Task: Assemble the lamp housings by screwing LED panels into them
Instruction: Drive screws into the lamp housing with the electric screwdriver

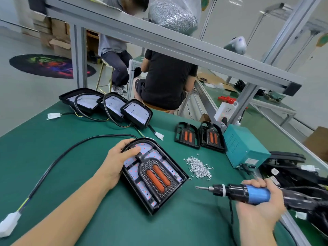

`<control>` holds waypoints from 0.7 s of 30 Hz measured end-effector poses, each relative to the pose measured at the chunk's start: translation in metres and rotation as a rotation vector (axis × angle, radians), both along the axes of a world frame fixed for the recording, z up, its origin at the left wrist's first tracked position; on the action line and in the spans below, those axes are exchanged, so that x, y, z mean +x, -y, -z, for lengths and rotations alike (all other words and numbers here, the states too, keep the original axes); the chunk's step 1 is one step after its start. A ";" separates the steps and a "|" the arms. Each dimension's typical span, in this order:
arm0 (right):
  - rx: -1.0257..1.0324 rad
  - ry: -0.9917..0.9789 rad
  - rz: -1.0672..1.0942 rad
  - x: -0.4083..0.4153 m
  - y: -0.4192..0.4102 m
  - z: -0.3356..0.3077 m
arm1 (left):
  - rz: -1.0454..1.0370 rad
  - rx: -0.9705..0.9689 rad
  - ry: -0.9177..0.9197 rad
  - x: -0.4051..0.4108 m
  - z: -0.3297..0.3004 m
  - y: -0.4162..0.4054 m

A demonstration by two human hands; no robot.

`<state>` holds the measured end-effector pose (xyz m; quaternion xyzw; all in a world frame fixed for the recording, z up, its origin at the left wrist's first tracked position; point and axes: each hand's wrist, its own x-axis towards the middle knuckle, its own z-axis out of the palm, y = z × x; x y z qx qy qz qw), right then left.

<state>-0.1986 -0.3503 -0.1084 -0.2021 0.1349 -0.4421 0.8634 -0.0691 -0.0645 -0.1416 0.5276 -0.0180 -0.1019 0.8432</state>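
Our left hand [116, 161] grips the lamp housing [154, 175] holding its LED panel [134, 172], our right hand [260, 201] at three o'clock clasps the screwdriver [248, 191], its cable cut off.

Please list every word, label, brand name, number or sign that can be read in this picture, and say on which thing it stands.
No text can be read.
Label on the teal power box: too small and blurred.
Mark on the white device on the rack: blurred.
Green signs on the wall: blurred.
White power strip: no readable text.
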 end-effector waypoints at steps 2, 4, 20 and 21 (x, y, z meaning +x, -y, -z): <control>0.039 -0.035 -0.040 -0.004 0.004 0.010 | -0.015 0.005 0.015 -0.002 0.000 0.000; 0.046 -0.063 -0.075 -0.004 0.007 0.016 | -0.032 0.018 0.022 -0.002 0.000 0.000; 0.082 -0.091 -0.079 0.001 0.007 0.044 | -0.241 0.644 0.212 0.008 0.016 -0.002; 0.085 -0.090 -0.086 0.000 0.007 0.043 | -0.243 0.690 0.216 0.009 0.016 -0.004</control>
